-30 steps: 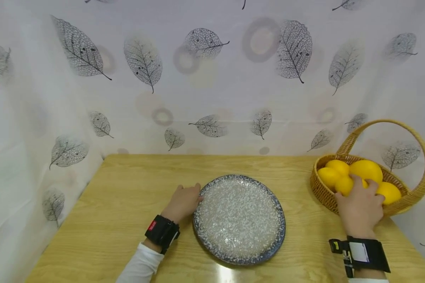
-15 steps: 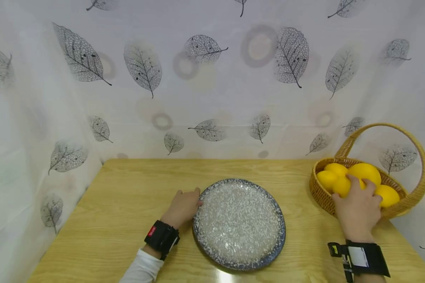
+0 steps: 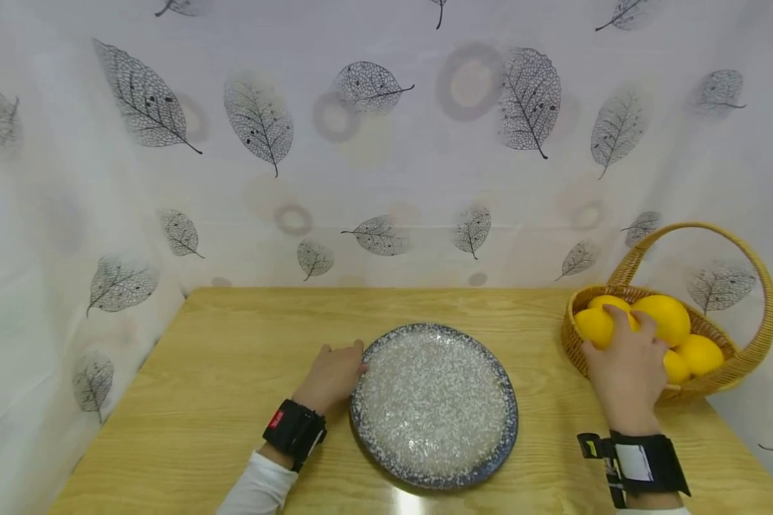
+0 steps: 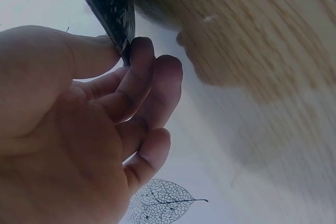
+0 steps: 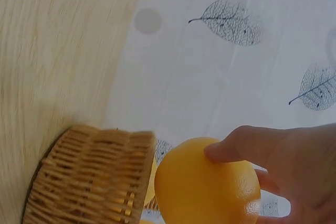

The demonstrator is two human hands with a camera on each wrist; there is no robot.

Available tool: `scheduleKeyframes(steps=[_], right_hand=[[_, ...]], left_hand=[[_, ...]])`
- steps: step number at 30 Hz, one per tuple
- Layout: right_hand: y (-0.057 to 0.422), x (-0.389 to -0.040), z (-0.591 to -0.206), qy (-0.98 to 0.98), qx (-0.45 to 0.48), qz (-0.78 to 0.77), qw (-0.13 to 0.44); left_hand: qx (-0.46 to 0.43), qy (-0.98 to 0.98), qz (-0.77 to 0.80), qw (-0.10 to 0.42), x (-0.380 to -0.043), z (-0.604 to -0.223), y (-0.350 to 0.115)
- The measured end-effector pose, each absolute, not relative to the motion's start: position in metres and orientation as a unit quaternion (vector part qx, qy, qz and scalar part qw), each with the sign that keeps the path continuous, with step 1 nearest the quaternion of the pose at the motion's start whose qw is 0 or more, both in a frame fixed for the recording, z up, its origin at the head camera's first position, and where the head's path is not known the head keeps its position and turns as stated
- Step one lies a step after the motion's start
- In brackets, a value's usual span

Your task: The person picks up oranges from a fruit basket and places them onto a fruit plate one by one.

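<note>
A round speckled grey plate (image 3: 434, 404) with a dark blue rim lies on the wooden table. At its left edge, my left hand (image 3: 331, 378) pinches the rim; the left wrist view shows the thumb on one side of the plate's edge (image 4: 107, 9) and fingertips on the other. My right hand (image 3: 628, 372) reaches over the near left side of a wicker basket (image 3: 741, 368). It grips a smooth, round orange-yellow fruit (image 5: 202, 187), thumb on top, close to the basket's rim. From the head view the back of the hand mostly hides this fruit.
Several other yellow fruits, such as a large one (image 3: 663, 320) and one at the right (image 3: 701, 354), sit in the basket. Its tall arched handle (image 3: 756, 265) rises on the right. Behind the table (image 3: 245, 343) hangs a white leaf-patterned curtain (image 3: 412, 164).
My right hand has shifted left across the basket with the fruit in its grip, uncovering another fruit near the front rim. My left hand keeps its place on the plate.
</note>
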State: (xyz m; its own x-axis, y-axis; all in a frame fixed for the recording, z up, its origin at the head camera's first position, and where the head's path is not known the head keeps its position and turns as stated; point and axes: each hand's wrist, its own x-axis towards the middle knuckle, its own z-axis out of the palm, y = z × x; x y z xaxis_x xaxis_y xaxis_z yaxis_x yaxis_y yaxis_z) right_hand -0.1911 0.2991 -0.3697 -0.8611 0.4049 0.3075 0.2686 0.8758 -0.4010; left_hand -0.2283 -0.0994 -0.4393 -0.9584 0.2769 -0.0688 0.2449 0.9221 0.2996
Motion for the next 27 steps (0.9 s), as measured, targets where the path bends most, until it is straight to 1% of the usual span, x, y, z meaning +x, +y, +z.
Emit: scheduleKeyframes(steps=[3, 14, 21, 27], right_hand=[[0.291, -0.194, -0.37, -0.95, -0.168, 0.18, 0.192], [0.25, -0.203, -0.37, -0.949, -0.131, 0.193, 0.212], [0.229, -0.21, -0.37, -0.946, -0.095, 0.203, 0.236], [0.212, -0.214, -0.372, -0.945, -0.088, 0.216, 0.23]], left_hand=[[0.132, 0.978, 0.147, 0.061, -0.229, -0.438, -0.099], [0.131, 0.978, 0.148, 0.062, -0.226, -0.439, -0.099], [0.134, 0.98, 0.139, 0.05, -0.229, -0.442, -0.099], [0.135, 0.979, 0.142, 0.052, -0.226, -0.439, -0.097]])
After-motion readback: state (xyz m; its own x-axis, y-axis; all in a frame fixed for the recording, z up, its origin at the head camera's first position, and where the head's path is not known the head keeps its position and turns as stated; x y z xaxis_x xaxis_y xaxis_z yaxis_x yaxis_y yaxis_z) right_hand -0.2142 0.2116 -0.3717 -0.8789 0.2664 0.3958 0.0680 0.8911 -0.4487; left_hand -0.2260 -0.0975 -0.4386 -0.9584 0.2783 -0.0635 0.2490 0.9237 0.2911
